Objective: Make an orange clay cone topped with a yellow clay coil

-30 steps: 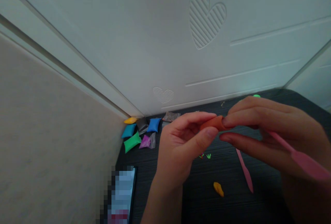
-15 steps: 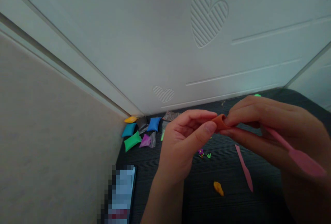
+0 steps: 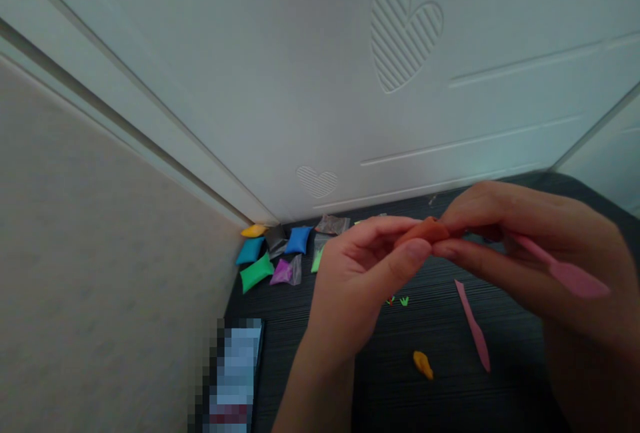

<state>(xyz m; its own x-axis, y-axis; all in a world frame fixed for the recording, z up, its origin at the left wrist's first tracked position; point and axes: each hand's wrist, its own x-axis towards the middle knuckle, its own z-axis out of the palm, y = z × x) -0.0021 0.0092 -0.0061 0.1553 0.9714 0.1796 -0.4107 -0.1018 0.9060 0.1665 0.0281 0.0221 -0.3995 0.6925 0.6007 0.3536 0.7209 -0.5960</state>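
Note:
Both my hands are raised above a dark table [image 3: 280,313] and pinch the same small orange clay piece [image 3: 424,230]. My left hand [image 3: 363,280] grips its left end between thumb and fingers. My right hand [image 3: 520,253] pinches its right end and also carries a pink plastic modelling tool [image 3: 565,270] that sticks out to the right. The clay is partly hidden by the fingertips.
Several small clay packets [image 3: 273,253] in yellow, teal, green, blue, purple and grey lie at the table's back left corner. A second pink tool [image 3: 473,326], a yellow clay lump [image 3: 423,364] and tiny green clay bits [image 3: 403,300] lie on the table. A phone [image 3: 235,370] rests at the front left.
The orange clay has been turned and squeezed between the fingertips; it looked rolled half a second ago and now shows flatter. Both hands stay in about the same place.

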